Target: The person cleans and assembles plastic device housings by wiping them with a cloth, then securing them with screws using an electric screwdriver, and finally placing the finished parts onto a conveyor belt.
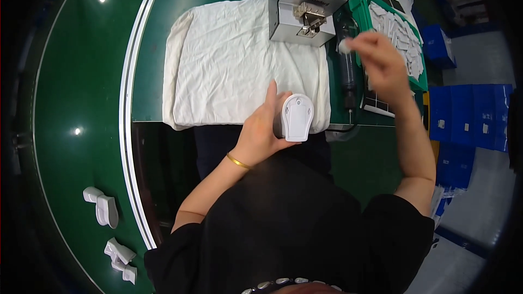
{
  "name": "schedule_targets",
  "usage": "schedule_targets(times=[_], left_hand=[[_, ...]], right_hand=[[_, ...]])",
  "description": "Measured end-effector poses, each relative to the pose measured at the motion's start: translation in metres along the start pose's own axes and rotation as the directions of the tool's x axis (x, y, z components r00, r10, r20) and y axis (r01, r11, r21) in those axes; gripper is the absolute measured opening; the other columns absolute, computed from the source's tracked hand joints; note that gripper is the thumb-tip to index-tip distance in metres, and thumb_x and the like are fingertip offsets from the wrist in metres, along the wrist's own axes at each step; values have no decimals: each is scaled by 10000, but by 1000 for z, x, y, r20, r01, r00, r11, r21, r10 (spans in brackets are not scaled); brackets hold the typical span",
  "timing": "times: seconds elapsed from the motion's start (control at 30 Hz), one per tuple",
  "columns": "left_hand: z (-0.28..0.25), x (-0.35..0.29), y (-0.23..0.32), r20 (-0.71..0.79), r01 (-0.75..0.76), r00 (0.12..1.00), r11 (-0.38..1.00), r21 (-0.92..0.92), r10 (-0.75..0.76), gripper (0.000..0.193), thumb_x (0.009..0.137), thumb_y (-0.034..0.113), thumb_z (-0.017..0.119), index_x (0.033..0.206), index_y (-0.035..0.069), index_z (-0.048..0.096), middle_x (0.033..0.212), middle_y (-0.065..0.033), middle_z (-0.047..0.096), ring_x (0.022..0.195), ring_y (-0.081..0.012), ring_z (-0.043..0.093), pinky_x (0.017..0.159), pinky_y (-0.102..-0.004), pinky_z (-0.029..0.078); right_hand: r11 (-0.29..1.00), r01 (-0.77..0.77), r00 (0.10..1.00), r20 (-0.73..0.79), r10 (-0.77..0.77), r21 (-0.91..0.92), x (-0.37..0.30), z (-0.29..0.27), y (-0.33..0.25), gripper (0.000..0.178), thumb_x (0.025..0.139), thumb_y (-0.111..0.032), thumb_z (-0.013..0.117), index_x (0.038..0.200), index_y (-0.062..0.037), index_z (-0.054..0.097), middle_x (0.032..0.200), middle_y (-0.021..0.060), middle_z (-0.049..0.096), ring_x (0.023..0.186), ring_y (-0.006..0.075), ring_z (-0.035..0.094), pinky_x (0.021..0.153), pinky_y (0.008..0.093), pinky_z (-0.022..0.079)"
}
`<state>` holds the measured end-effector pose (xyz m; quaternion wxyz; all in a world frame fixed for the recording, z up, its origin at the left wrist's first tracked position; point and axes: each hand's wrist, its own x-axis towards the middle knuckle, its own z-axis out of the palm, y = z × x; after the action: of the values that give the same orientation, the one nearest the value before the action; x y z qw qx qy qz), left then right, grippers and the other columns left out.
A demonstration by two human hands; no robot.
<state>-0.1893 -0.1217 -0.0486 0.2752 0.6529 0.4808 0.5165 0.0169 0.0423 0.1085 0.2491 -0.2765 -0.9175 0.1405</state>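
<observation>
My left hand is closed around a white plastic housing, rounded at its far end and narrower toward me. A recessed panel and small holes show on its upturned face. It is held over the near edge of a folded white cloth. To the right, my right hand is raised and blurred, with finger and thumb pinched on a small white piece whose kind I cannot make out. Below that hand lies a dark electric screwdriver. A grey screw feeder stands just left of it.
A green tray heaped with white parts sits at the right of the green table. White plastic parts rest on the green surface at lower left, past a white rail. Blue bins stand at far right.
</observation>
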Motion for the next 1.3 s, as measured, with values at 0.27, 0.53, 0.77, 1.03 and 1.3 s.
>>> schedule_targets(times=[0.27, 0.53, 0.77, 1.03, 1.3], left_hand=[[7, -1, -3, -6, 10, 1000, 1000, -1, -10, 1253, 613, 178, 906, 1512, -68, 67, 1285, -214, 603, 1178, -368, 595, 962, -395, 505], [10, -4, -9, 22, 7, 1000, 999, 43, -8, 1254, 655, 192, 891, 1540, -4, 24, 1334, -213, 569, 1195, -340, 596, 974, -362, 493], [6, -3, -6, -4, 53, 999, 998, -18, -53, 1219, 594, 127, 903, 1513, -63, 126, 1242, -203, 611, 1106, -360, 624, 920, -381, 522], [6, 2, -9, -20, -10, 1000, 1000, 3, 10, 1211, 611, 133, 894, 1514, -69, 114, 1241, -178, 617, 1107, -339, 624, 921, -370, 519], [8, 0, -11, -3, 32, 999, 999, -13, -32, 1200, 618, 141, 895, 1511, -76, 124, 1242, -204, 614, 1089, -349, 637, 909, -370, 525]], right_hand=[[964, 264, 955, 130, -268, 44, -40, 77, -28, 413, 713, 90, 618, 1080, -72, 717, 983, 99, 623, 875, 266, 593, 745, 342, 499], [930, 352, 920, 219, -325, -101, -39, 84, -22, 402, 710, 32, 645, 1102, -33, 698, 990, 76, 616, 836, 248, 579, 716, 337, 511], [924, 381, 909, 194, -368, -31, -38, 102, -33, 393, 717, 35, 632, 1097, -36, 697, 990, 69, 617, 838, 247, 581, 718, 339, 513], [977, 206, 969, 155, -194, -62, -43, 90, 0, 409, 662, 91, 645, 1042, -48, 706, 982, 96, 623, 861, 291, 594, 719, 361, 509], [953, 303, 941, 162, -298, -8, -33, 95, -20, 396, 690, 69, 645, 1061, -58, 705, 990, 92, 620, 846, 273, 595, 714, 351, 513]])
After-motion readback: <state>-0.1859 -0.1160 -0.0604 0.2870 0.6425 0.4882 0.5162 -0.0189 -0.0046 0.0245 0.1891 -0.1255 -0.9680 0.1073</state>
